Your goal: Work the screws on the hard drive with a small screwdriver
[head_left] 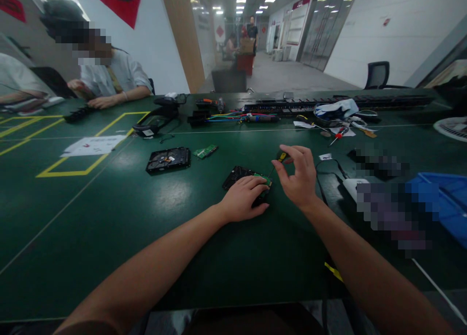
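In the head view, a black hard drive (pixel 236 175) lies on the green table top with a green circuit board (pixel 268 181) on its right part. My left hand (pixel 242 200) rests over the drive, fingers across the board and thumb along the near side; it covers much of the drive. Between the thumb and fingers of my right hand (pixel 301 177) is a screwdriver (pixel 281 156) with a black and yellow handle. Its thin shaft slants down to the board near my left fingertips. Whether the tip sits in a screw is too small to tell.
Left of my hands lie another hard drive (pixel 168 160) and a loose circuit board (pixel 206 151). Tools and wires (pixel 233 117) line the far side. A red screwdriver (pixel 339 136) and a blue bin (pixel 445 199) are to the right. A co-worker (pixel 116 77) sits at far left.
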Tool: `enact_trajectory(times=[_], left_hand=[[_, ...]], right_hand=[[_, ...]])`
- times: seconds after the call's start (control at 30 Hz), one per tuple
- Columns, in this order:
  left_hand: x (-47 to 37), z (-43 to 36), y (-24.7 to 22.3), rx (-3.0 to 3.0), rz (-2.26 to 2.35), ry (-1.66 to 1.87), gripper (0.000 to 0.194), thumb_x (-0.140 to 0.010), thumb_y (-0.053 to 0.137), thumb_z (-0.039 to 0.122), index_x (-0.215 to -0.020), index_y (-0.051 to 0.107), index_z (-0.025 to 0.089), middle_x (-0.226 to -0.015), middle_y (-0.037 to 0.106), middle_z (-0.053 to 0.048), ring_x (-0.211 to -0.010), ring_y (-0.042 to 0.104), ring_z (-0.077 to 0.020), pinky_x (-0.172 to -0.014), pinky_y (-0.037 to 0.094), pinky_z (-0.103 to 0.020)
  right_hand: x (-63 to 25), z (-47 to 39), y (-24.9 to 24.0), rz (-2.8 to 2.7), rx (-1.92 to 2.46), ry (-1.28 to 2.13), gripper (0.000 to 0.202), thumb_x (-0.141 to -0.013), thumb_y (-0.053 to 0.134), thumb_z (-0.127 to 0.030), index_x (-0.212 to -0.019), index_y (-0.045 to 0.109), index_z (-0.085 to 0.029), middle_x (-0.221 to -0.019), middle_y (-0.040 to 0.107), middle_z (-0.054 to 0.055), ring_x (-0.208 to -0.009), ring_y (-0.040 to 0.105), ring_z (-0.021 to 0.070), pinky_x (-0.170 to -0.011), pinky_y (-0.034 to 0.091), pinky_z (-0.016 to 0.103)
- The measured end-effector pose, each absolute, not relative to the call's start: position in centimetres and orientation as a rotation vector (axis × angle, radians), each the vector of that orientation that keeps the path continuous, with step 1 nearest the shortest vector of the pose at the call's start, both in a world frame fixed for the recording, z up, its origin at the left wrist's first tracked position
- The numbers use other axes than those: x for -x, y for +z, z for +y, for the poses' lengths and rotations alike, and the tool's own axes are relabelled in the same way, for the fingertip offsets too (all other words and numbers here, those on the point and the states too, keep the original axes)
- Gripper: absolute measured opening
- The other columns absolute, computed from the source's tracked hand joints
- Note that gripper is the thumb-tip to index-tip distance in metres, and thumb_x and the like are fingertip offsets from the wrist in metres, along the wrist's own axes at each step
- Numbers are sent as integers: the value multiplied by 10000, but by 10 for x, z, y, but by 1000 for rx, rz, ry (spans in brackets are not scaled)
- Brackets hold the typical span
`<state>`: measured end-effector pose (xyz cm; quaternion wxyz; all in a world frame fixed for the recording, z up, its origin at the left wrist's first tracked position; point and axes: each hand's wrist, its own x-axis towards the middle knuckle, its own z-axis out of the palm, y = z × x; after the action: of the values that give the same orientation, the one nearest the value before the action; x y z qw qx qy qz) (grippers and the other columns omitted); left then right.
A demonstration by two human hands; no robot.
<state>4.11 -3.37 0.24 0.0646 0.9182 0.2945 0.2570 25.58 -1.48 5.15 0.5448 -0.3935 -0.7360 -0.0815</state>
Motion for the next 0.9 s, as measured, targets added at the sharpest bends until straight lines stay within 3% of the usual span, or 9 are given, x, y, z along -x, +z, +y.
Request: enact_trajectory(times=[0.37,0.5,0.67,0.9], left_hand=[[-42,-36,6,-2781,899,776,483,-954,684,456,-1349,613,188,-1453,623,-140,-1372,577,-327,-1187,470,-522],[-42,-35,4,-2784,897,777,486,-953,684,461,-1350,613,190,-1453,622,-141,-1381,571,-322,-1190,467,-517],[-42,-35,5,-2780,891,774,484,-953,682,455,-1358,607,199,-1459,618,-137,-1388,568,-323,-1192,463,-530],[-42,-35,4,-2788,909,772,490,-958,674,460,-1361,606,188,-1458,618,-137,-1384,570,-321,-1191,464,-517]], right_hand=[[-257,-13,46,-1782,968,-101,622,-983,585,-184,-1568,416,-313,-1407,618,119,-1089,688,268,-932,633,507],[-256,-15,49,-1783,919,-141,569,-973,613,-198,-1516,489,-311,-1331,615,112,-1120,647,268,-867,642,461],[-256,-16,53,-1754,944,-191,487,-965,687,-246,-1428,566,-336,-1133,647,69,-972,650,238,-821,622,446],[-257,-16,49,-1810,960,-128,539,-1017,550,-207,-1534,475,-338,-1316,668,94,-1025,684,249,-945,611,495]])
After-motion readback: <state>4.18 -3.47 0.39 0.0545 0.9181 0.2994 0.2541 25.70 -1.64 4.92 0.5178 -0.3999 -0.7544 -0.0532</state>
